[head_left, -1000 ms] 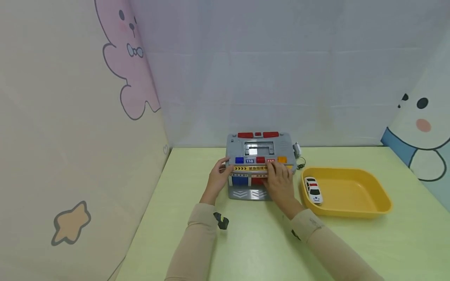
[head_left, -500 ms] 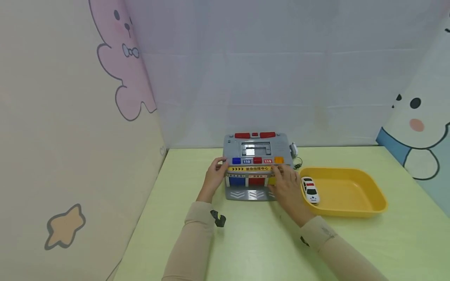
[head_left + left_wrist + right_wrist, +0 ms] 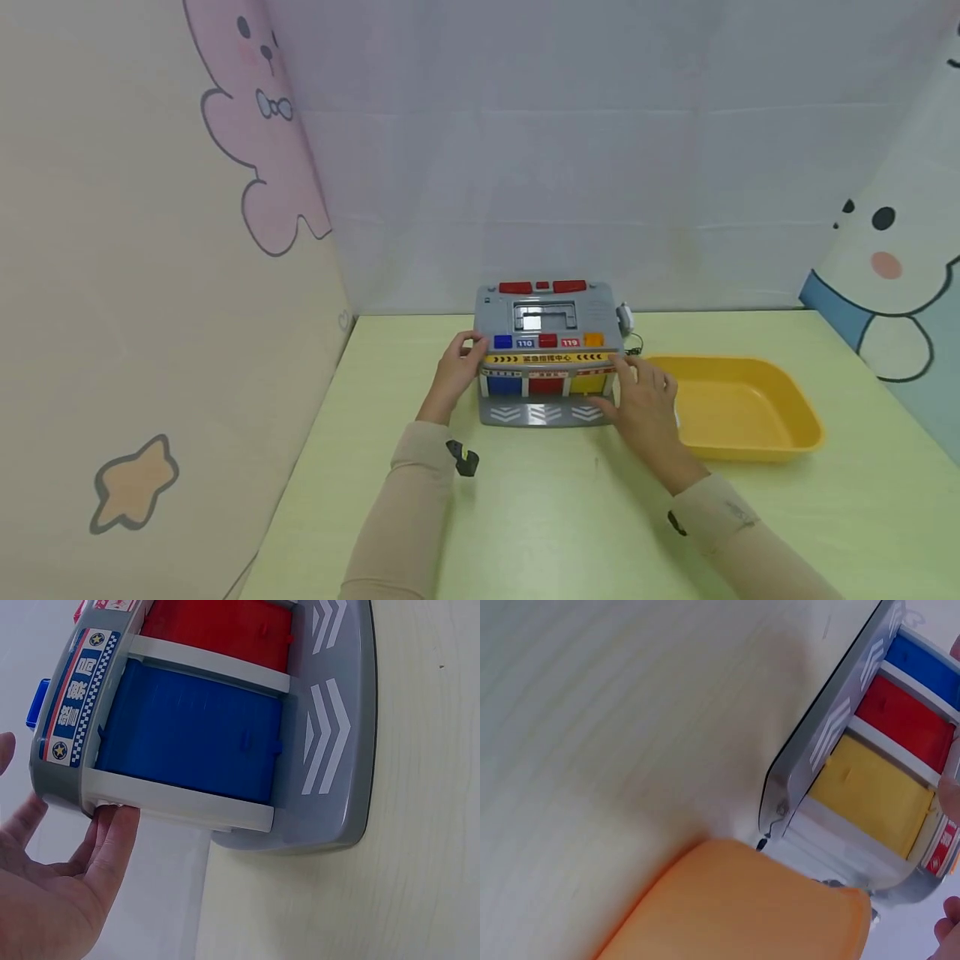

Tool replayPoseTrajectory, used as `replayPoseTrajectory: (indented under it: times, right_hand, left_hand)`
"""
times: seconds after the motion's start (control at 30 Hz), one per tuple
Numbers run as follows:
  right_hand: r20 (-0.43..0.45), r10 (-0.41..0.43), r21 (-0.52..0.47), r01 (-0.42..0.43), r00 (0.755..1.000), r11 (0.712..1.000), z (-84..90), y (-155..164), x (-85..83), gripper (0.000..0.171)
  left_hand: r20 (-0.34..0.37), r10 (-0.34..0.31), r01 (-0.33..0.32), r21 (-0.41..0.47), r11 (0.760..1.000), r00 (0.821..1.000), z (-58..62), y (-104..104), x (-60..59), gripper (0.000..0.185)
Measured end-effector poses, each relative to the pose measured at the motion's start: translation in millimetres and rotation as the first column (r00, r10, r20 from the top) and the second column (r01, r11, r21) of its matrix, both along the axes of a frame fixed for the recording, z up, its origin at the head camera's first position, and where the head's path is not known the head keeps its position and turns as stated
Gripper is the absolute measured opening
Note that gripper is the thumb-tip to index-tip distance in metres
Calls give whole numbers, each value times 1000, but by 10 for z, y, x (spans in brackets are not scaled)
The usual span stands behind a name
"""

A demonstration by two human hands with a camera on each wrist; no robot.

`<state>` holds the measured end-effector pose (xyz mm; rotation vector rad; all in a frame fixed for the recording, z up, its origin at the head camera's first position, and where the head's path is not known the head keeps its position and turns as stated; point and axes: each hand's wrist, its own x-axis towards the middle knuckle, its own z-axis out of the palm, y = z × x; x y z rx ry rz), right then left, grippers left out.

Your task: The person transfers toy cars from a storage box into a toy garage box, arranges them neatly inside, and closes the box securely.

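Observation:
A grey toy garage (image 3: 491,315) stands at the table's back, with a blue door (image 3: 191,727), a red door (image 3: 904,724) and a yellow door (image 3: 870,793), all lowered. My left hand (image 3: 457,367) is at its left end; in the left wrist view the fingertips touch the side just under the roof edge. At the front right corner is my right hand (image 3: 645,412), fingers spread. Its index finger reaches the roof edge, and its thumb is low beside the yellow door. The right wrist view shows only parts of its fingers at the right border.
Right of the garage lies a yellow tray (image 3: 798,417), partly behind my right hand. A white toy part with a coiled black cord (image 3: 634,346) hangs at the garage's right side. Curtains with printed animals stand behind and beside the table (image 3: 540,517).
My right hand has slid right along the garage front, from the red door to the right corner, uncovering the yellow door. It now hides the white toy car. My left hand keeps its place.

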<state>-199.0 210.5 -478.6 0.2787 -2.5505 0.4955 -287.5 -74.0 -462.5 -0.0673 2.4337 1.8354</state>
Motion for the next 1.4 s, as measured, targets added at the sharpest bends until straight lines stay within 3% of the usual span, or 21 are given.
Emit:
replayPoseTrajectory:
  times: [0.2,0.53,0.7,1.0,1.4]
  right_hand:
    - [-3,-17,19,17,1000,1000,44,157,58,78]
    - [44,-112,-40,114,993,993,142,401,128,75]
    - [100,-181,-41,186,978,982,172,526,150,77]
    - [197,-253,-79,273,947,959,148,782,133,65]
    - [218,-176,-75,197,960,978,62,886,103,60]
  left_hand:
    - [10,-12,12,4,1000,1000,23,-17,-19,42]
    - [12,1,-1,-31,1000,1000,22,-14,-65,44]
    - [21,9,-8,-46,999,1000,28,10,-66,47]
    - [7,7,-7,-81,997,1000,33,48,-41,46]
    - [9,13,-12,-107,994,1000,66,44,-27,44]
